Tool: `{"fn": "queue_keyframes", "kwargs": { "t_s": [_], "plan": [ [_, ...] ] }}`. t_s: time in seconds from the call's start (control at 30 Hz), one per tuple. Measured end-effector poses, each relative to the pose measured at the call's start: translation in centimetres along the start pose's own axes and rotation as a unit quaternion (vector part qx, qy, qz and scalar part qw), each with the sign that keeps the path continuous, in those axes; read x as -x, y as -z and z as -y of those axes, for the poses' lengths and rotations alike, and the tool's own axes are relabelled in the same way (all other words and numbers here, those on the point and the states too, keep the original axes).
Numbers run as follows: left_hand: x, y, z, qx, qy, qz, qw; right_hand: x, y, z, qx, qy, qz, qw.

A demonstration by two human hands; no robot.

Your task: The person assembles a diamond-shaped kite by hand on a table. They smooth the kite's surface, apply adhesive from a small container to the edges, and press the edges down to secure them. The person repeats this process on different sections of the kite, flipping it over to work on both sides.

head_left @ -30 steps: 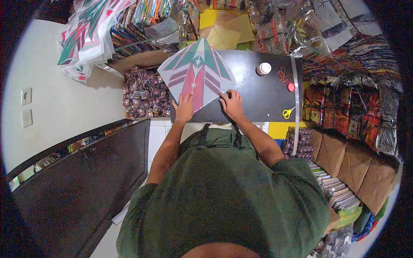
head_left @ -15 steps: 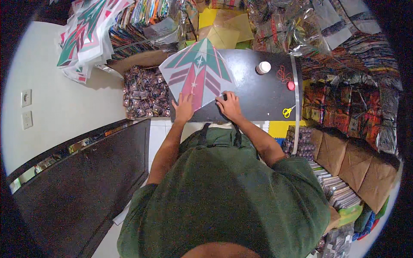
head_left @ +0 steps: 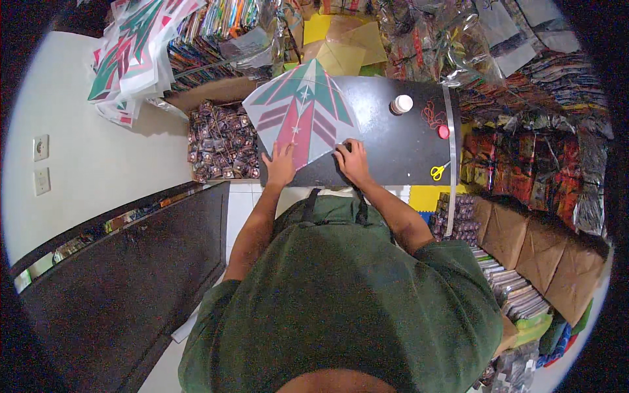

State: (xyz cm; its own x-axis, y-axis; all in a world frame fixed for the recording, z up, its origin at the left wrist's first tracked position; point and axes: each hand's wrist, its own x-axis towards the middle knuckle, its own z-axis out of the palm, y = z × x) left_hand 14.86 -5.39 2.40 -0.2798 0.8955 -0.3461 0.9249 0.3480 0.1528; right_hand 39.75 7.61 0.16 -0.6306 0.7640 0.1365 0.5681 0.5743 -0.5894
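Note:
A paper kite [head_left: 304, 108] in white, green and dark red lies on the left part of a black table [head_left: 393, 154], its pointed top away from me. My left hand [head_left: 282, 165] rests on the kite's lower left part, fingers spread and open. At the lower right edge, my right hand [head_left: 354, 162] is closed, its fingers bent and drawn together on the paper's border. The undersides of those fingertips are hidden.
Right on the table are a white-lidded jar [head_left: 401, 105], tangled red string [head_left: 432, 116], a red round cap [head_left: 443, 132] and yellow scissors [head_left: 438, 172]. A box of small wrapped bundles [head_left: 223, 141] adjoins the left side. Kite sheets [head_left: 131, 49] hang at upper left.
My right hand has shifted slightly to the right along the kite's lower right edge. My left hand and the kite stay nearly in place.

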Motion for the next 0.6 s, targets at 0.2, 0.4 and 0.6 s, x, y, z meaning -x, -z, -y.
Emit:
{"fn": "queue_keyframes", "kwargs": {
  "t_s": [0.2,0.4,0.6],
  "plan": [
    [0.3,-0.5,0.2,0.022,0.003,-0.019,1.0,-0.1,0.6,0.6,0.021,0.029,0.011,0.999],
    [0.0,0.7,-0.4,0.015,0.008,0.016,1.0,-0.2,0.5,-0.3,-0.02,-0.04,-0.012,0.999],
    [0.2,0.7,-0.3,0.011,0.008,0.014,1.0,-0.2,0.7,0.1,0.0,-0.017,0.002,1.0]
  ]
}}
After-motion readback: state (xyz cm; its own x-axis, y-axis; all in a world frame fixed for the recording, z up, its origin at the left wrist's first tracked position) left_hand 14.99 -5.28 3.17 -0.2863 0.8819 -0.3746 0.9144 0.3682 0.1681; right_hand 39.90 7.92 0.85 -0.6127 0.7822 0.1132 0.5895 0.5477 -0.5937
